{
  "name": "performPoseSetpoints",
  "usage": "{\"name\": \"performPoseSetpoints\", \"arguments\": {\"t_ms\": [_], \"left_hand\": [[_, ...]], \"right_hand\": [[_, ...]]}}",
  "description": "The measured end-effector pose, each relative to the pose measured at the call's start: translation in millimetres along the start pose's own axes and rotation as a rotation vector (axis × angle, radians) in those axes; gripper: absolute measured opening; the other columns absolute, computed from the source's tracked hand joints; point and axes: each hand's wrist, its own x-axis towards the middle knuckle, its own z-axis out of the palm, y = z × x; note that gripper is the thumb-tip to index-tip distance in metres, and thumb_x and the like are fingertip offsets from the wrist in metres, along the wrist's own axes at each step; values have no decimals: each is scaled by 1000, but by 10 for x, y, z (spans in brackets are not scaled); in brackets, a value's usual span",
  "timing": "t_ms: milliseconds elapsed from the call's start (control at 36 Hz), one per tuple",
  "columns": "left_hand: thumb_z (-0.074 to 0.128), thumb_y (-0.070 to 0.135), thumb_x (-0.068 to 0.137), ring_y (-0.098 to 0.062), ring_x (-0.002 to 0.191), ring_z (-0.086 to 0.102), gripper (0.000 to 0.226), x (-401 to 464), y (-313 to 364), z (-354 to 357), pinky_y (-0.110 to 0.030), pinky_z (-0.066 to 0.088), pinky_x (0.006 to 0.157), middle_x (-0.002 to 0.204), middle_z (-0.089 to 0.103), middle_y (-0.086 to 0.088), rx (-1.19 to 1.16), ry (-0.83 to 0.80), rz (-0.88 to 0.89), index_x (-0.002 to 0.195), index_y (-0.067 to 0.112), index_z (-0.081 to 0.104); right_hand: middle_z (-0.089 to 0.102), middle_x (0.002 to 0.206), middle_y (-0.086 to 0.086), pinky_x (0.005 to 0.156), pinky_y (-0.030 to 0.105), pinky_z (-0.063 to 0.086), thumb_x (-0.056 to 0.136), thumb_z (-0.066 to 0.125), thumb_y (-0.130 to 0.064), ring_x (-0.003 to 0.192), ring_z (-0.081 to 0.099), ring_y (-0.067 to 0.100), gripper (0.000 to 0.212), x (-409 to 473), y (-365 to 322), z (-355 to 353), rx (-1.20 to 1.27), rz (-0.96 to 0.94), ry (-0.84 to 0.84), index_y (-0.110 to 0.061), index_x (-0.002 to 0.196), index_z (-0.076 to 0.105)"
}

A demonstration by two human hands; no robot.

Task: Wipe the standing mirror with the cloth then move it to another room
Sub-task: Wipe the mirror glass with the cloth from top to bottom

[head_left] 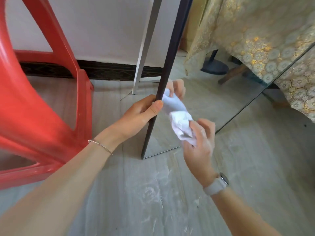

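Cloth [181, 124], crumpled white, against glossy dark-framed mirror [213, 103].

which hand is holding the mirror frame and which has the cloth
The left hand grips the dark frame edge of the standing mirror; the right hand holds the crumpled white cloth against the glass.

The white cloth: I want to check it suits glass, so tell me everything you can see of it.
The white cloth looks like soft, thin fabric, crumpled into a loose wad with many folds. The right hand grips it from below, fingers curled round it. It is held against the lower part of the standing mirror, near its dark left frame edge, which the left hand holds. The glass shows its reflection just above. No stains are visible on it.
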Motion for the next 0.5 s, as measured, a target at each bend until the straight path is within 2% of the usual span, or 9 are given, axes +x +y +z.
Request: {"name": "performPoseSetpoints", "arguments": {"t_ms": [56, 111, 139, 194, 278, 333, 417, 444, 500], "left_hand": [[45, 60, 72, -23, 96, 56, 60, -9, 34, -26, -52, 41, 100, 101, 55, -11, -34, -34, -37, 105, 12, 54], [46, 60, 72, -28, 103, 58, 54, -15, 44, -35, -50, 43, 99, 104, 59, -15, -29, -38, -41, 100, 15, 56], [45, 60, 75, -28, 106, 58, 52, -17, 45, -34, -50, 44, 99, 105, 61, -13, -21, -35, -35, 99, 15, 57], [42, 57, 81, -29, 106, 58, 54, -19, 54, -35, -49, 44, 98, 107, 63, -14, -7, -30, -27, 103, 9, 54], [40, 66, 74, -37, 104, 56, 71, -32, 76, -32, -52, 41, 100, 105, 58, -21, 17, -17, -37, 110, 6, 47], [40, 68, 71, -28, 98, 55, 74, -51, 94, -25, -50, 40, 101, 102, 53, -7, 25, -14, -34, 111, 6, 47], [41, 60, 77, -26, 95, 53, 66, -68, 93, 3, -50, 42, 99, 100, 50, -6, 0, 13, -40, 109, 3, 46], [42, 59, 77, -28, 94, 54, 65, -70, 90, 11, -50, 43, 99, 99, 50, -7, -8, 19, -39, 108, 2, 46], [43, 61, 76, -34, 93, 55, 68, -62, 85, 16, -50, 44, 98, 97, 50, -8, -24, 21, -33, 108, 1, 46]], "right_hand": [[40, 102, 0, 76, 8, 32, 73, 51, 1, 87, 46, 14, 35, 49, -73, 116, -11, -26, -21, -20, 101, 51], [44, 102, -3, 80, 15, 37, 80, 48, -7, 91, 47, 18, 32, -27, -113, 289, -17, 50, -103, -34, 97, 50], [45, 100, -3, 79, 21, 40, 80, 51, -4, 91, 47, 19, 34, -115, -95, 370, -21, 55, -115, -34, 95, 50], [44, 98, 0, 72, 26, 40, 71, 54, 10, 88, 44, 21, 42, -332, -30, 502, -82, -83, -126, -23, 97, 52], [41, 96, -2, 57, 27, 42, 66, 46, 2, 84, 41, 19, 37, -611, 154, 609, -160, -134, -353, -20, 95, 51], [43, 95, -4, 55, 25, 41, 65, 44, -7, 82, 44, 17, 33, -754, 265, 645, -198, -81, -585, -22, 92, 54], [53, 102, 5, 61, 23, 30, 74, 48, 1, 89, 54, 26, 34, -901, 350, 622, -246, -24, -898, -15, 100, 62], [53, 106, 9, 64, 22, 29, 77, 47, 4, 93, 53, 29, 36, -941, 349, 592, -221, 31, -942, -12, 106, 61], [52, 102, 11, 66, 20, 36, 73, 47, 7, 89, 53, 29, 40, -966, 315, 507, -149, 199, -844, -14, 105, 60]]}}
